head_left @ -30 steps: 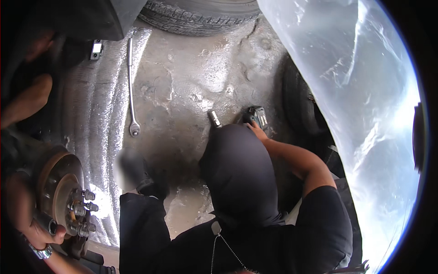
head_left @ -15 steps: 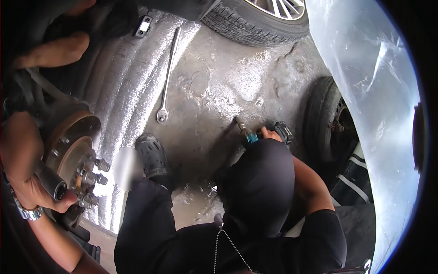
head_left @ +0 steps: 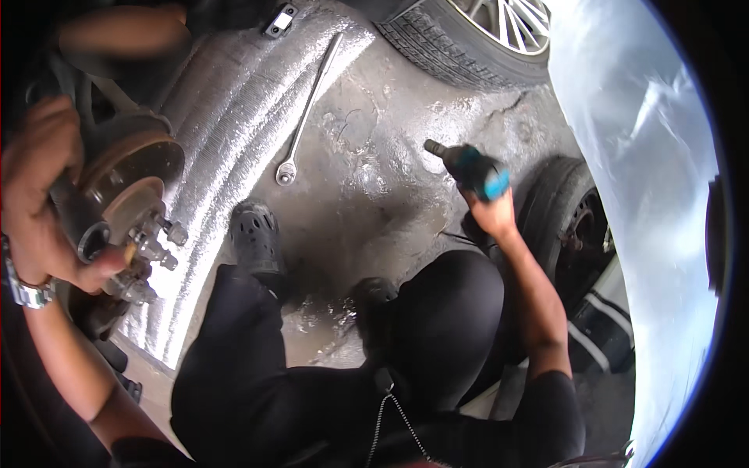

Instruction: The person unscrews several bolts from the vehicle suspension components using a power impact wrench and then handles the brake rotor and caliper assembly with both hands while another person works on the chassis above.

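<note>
My left hand (head_left: 51, 203), with a metal watch at the wrist, is closed around a dark tubular socket-like piece (head_left: 78, 222), its hollow end towards me. It is beside a brake disc (head_left: 144, 168) and hub, where several nuts or studs (head_left: 168, 232) stick out; a fingertip is close to them. On the right, my right hand (head_left: 491, 212) grips a teal-and-black cordless impact wrench (head_left: 476, 171) above the floor, its nose pointing up and left. My fingers partly hide the wrench's handle.
A long ratchet (head_left: 308, 113) lies by silvery padded sheeting (head_left: 226, 101). A spoked wheel (head_left: 460, 47) is at the top, another wheel (head_left: 538, 203) to the right, beside clear plastic sheeting (head_left: 616, 101). Another person's blurred limb (head_left: 125, 39) is at upper left.
My right hand has raised the impact wrench up and away from beside my knee. The left hand has shifted up with the socket-like piece. The view has also shifted slightly.
</note>
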`<state>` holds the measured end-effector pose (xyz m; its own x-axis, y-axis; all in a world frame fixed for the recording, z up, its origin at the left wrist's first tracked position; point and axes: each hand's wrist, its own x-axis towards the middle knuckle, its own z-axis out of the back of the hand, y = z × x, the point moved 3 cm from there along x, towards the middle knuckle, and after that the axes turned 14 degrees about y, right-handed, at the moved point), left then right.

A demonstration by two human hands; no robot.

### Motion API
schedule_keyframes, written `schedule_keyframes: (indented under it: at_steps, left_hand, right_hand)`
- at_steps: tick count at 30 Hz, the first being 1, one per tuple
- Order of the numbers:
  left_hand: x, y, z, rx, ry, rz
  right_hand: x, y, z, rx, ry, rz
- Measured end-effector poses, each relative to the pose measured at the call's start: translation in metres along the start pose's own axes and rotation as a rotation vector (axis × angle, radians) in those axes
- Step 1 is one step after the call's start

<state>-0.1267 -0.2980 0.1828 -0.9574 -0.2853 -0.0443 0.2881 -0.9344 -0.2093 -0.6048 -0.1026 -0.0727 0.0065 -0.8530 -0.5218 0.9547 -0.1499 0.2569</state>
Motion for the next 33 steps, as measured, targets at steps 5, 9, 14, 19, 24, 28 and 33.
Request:
schedule_keyframes:
  at_steps: [5, 9, 14, 19, 24, 28, 33]
  left_hand:
    - [-0.002, 0.002, 0.007, 0.035, -0.023, 0.107]
    - [0.007, 0.011, -0.019, 0.032, -0.066, 0.068]
    - [-0.005, 0.008, 0.003, 0.030, -0.022, 0.109]
    - [-0.004, 0.014, -0.008, 0.017, -0.032, 0.101]
    - [-0.007, 0.010, -0.006, 0.027, -0.045, 0.106]
    - [0.004, 0.007, -0.002, 0.010, -0.050, 0.046]
    - [-0.001, 0.007, -0.003, 0.002, -0.018, 0.073]
  right_hand:
    - [-0.009, 0.052, 0.051, 0.175, -0.244, 0.190]
    - [0.011, 0.012, -0.021, 0.093, -0.259, -0.163]
    - [0.035, -0.009, -0.086, -0.170, -0.072, 0.088]
    - [0.031, -0.033, -0.117, -0.284, 0.118, 0.058]
    - [0.058, -0.023, -0.084, 0.290, 0.019, 0.029]
    - [0.097, -0.007, -0.091, 0.161, 0.134, -0.156]
    - [0.110, 0.014, -0.118, 0.119, 0.249, -0.342]
